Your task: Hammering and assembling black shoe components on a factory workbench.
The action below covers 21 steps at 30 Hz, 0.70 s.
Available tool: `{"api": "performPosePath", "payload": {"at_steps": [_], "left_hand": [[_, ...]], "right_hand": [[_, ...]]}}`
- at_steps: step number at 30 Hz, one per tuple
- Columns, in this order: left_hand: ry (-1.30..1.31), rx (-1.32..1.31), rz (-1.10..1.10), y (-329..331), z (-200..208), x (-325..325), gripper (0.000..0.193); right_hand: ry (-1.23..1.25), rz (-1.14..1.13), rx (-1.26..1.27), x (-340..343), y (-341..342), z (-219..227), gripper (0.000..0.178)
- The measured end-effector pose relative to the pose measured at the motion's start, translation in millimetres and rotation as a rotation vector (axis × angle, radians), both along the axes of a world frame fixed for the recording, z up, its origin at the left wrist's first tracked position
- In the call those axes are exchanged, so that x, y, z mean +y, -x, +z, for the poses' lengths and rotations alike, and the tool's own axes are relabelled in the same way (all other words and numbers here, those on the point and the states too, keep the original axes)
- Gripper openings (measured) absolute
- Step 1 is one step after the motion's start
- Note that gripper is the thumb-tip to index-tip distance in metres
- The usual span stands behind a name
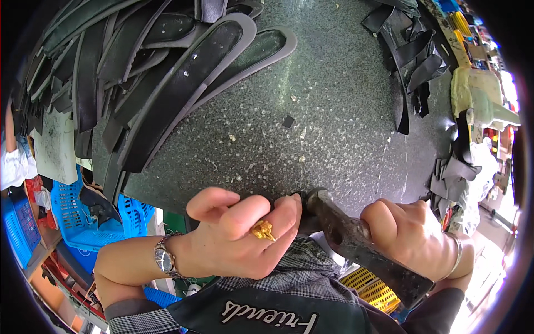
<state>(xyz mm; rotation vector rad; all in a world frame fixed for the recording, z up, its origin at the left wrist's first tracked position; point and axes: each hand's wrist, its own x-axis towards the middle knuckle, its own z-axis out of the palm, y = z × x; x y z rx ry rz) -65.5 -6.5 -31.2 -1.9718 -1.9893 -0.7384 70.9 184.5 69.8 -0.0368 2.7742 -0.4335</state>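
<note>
The right hand (411, 236) is wrapped in a full fist around the dark, worn handle of a hammer (361, 245). The handle slants from the fist's lower right up toward the upper left, and the metal hammer head sits at the near edge of the stone slab (334, 111), a dark green speckled work surface. A thin bangle (457, 253) rings the right wrist, and the forearm comes in from the lower right.

The left hand (239, 236) lies just left of the hammer head, palm turned inward, fingers curled and pressed together at the slab's near edge. Its fingertips (286, 209) pinch something small and dark right beside the hammer head; what it is cannot be told, since the fingers cover most of it. A gold ring (262, 229) sits on one finger and a metal wristwatch (166, 259) on the wrist. The left forearm bends in from the lower left.

On the slab's far left a heap of long black leather straps (167, 72) fans out, some with lighter grey edges. More black strips (414, 61) lie at the slab's far right. A small dark scrap (288, 121) rests alone near the slab's middle. Below the slab's left edge stand blue plastic baskets (83, 217), and a yellow basket (372, 286) shows under the hammer handle.
</note>
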Motion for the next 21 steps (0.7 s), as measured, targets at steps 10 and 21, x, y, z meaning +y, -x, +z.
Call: {"api": "performPosePath", "payload": {"at_steps": [10,21], "left_hand": [[0.025,0.101,0.01,-3.4,3.5,-0.5,0.027],[0.044,0.137,0.039,-7.1,3.5,-1.6,0.03]], "right_hand": [[-0.06,0.0,0.044,1.4,6.8,7.6,0.017],[-0.178,0.015,0.058,-6.5,5.9,1.1,0.018]]}}
